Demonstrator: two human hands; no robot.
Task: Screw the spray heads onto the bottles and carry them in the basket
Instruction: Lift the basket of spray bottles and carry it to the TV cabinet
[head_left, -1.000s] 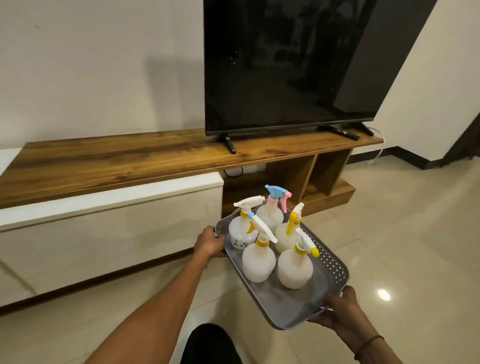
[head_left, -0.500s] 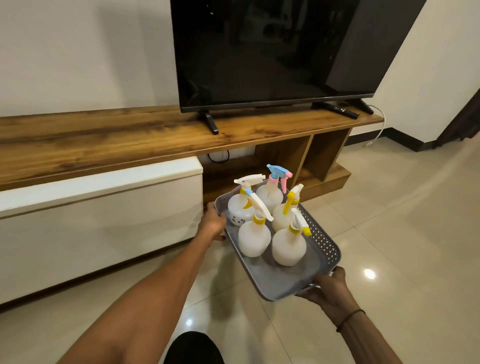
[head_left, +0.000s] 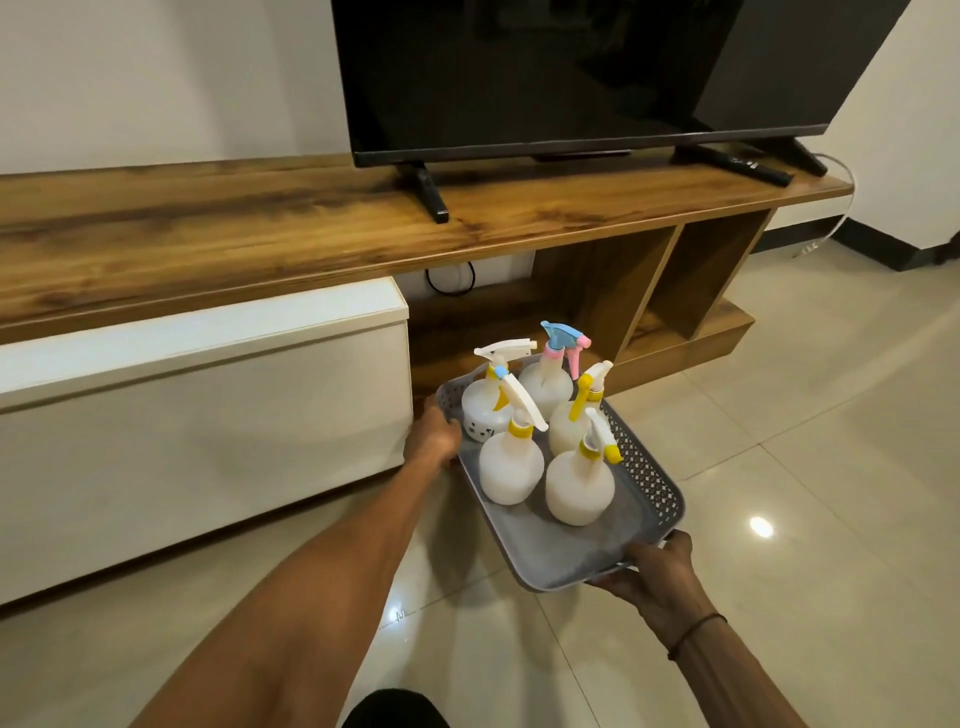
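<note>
I hold a grey plastic basket (head_left: 647, 475) in the air in front of me, above the tiled floor. My left hand (head_left: 432, 435) grips its far-left end and my right hand (head_left: 655, 570) grips its near end. Several white spray bottles stand upright inside, each with a spray head on. One at the back has a blue and pink head (head_left: 560, 338). The nearest two, a left bottle (head_left: 510, 470) and a right bottle (head_left: 579, 486), have white heads with yellow collars.
A long wooden TV stand (head_left: 218, 228) runs across ahead, with a white drawer front (head_left: 197, 415) below on the left and open shelves (head_left: 691, 291) on the right. A black television (head_left: 571, 73) stands on it. Glossy tiled floor (head_left: 805, 441) lies to the right.
The view has dropped and come closer to the TV stand. The basket stays held in both hands and now sits nearer the stand's open shelf section.
</note>
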